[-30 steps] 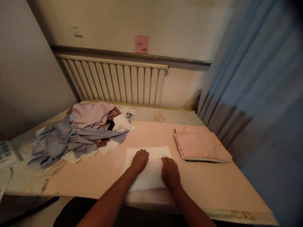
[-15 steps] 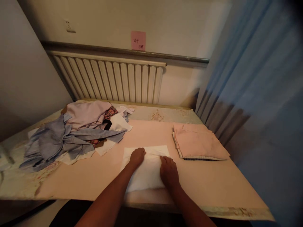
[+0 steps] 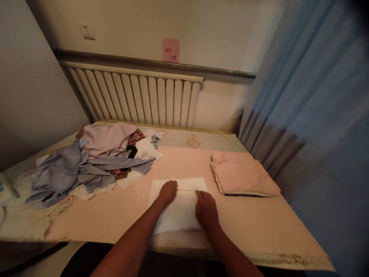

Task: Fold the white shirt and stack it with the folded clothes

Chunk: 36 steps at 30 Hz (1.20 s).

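Note:
In front of me a white cloth (image 3: 179,213) lies on the pink sheet near the table's front edge, with a raised fold running across its upper part. My left hand (image 3: 168,192) is closed on the fold's left side, fingers curled over the fabric. On the right side of the same fold, my right hand (image 3: 206,206) pinches the cloth, its fingers bent. Beyond both hands a flat strip of the white cloth shows. The fingertips are partly hidden by the backs of the hands.
A loose heap of clothes (image 3: 95,161), striped blue, pale pink, floral and white, covers the table's left. Folded pink cloths (image 3: 245,173) are stacked on the right. A radiator (image 3: 138,96) stands behind the table (image 3: 294,259); a blue curtain (image 3: 288,96) hangs along the right side.
The crease between my hands looks straighter and more defined. Both hands keep their hold on the white cloth, and the view has shifted very slightly.

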### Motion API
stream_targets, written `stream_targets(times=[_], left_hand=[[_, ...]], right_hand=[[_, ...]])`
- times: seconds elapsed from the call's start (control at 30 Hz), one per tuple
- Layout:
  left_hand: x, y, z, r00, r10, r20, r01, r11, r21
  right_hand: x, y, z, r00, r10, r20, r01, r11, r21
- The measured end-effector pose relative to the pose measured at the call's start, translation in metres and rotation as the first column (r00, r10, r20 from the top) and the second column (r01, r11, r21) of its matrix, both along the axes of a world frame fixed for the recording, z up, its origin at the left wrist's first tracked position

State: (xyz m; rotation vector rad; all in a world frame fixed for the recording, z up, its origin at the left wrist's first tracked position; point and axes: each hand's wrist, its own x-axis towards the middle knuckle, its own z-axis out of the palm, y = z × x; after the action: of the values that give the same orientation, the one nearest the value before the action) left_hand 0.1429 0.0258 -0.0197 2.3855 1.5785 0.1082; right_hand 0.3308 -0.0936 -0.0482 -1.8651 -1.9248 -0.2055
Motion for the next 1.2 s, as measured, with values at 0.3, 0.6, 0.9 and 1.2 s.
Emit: stream_targets(times=[0.3,0.6,0.9,1.2], left_hand=[[0.003,-0.026,0.006,0.996,-0.044,-0.075,0.057,0.982,0.182],[-0.002,-0.047,0.003,0.987,-0.125,-0.1,0.148,0.949,0.277],[-0.006,-0.064,-0.007,0.996,-0.091,-0.001,0.087,0.948,0.307],[-0.013,-0.067,-0.018,0.988,-0.111,0.11,0.067,0.937,0.343]], right_hand=[[-0.001,0.0,-0.001,1.0,0.0,-0.013,0.0,1.0,0.008],[0.0,-0.001,-0.004,1.0,0.013,-0.017,-0.013,0.999,0.049],[0.004,-0.004,-0.009,0.982,0.189,-0.016,-0.184,0.971,0.15],[0.0,0.0,-0.007,0.986,0.168,0.001,-0.168,0.985,0.038]])
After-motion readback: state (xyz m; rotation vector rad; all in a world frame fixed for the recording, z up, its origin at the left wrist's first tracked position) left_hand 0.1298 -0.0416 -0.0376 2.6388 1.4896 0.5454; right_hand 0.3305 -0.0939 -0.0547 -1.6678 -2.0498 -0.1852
